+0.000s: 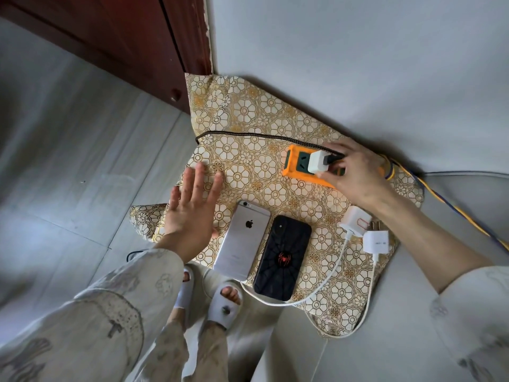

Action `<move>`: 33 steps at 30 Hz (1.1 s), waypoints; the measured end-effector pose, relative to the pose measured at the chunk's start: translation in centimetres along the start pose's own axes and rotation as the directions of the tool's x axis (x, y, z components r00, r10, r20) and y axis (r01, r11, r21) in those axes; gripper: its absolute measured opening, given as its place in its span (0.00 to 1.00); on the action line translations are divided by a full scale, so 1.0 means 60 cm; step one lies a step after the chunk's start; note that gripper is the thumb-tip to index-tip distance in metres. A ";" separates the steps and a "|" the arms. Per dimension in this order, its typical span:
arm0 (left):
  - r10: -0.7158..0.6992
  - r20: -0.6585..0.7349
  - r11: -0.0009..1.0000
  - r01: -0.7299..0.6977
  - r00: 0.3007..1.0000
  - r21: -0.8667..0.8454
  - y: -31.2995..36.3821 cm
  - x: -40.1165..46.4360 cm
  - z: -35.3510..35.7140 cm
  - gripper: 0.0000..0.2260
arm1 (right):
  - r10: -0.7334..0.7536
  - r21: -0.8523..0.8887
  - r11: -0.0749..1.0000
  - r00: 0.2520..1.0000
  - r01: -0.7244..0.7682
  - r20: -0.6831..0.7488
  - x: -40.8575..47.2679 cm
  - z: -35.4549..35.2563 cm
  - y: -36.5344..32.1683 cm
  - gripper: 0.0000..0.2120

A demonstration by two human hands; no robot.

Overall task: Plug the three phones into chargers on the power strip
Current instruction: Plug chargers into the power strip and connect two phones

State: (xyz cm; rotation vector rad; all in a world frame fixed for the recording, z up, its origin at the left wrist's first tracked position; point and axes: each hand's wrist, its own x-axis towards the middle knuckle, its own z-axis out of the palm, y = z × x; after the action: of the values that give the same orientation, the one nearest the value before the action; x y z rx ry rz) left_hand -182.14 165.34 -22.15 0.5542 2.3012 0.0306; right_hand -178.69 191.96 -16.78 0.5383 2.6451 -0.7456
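A: Position of charger (318, 162)?
B: Seated on orange power strip (296, 169), far edge of patterned table (242, 117). Pinched at its side faces by right hand (355, 175).

A: Handling?
B: Light, rigid, smooth shell; likely slips. Best gripped low, pressed straight down.

A: Left hand (190, 205)?
B: Spread flat, holding nothing, beside silver phone (242, 238) and black phone (282, 257) near front edge. Third phone not visible.
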 end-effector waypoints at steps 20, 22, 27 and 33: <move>0.003 0.009 1.000 -0.003 1.000 0.008 0.002 -0.004 -0.004 0.50 | -0.079 -0.137 0.986 0.989 0.096 0.121 0.019 -0.013 0.001 0.22; 0.003 0.011 1.000 -0.003 1.000 0.003 0.003 -0.004 -0.004 0.50 | -0.076 -0.127 0.988 0.991 0.091 0.112 0.018 -0.011 0.003 0.22; -0.008 -0.001 1.000 0.008 1.000 0.002 0.006 -0.004 -0.001 0.49 | -0.083 -0.105 0.990 0.990 0.095 0.115 0.017 -0.006 0.003 0.22; -0.005 -0.006 1.000 0.005 1.000 -0.006 0.005 -0.001 0.003 0.51 | -0.093 -0.079 0.992 0.991 0.100 0.091 0.016 -0.002 0.002 0.20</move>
State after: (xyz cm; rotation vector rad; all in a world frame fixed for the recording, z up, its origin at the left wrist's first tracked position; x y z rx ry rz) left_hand -181.84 165.57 -22.19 0.5460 2.3075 0.0375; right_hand -179.52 192.39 -17.13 0.3492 2.6221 -0.6671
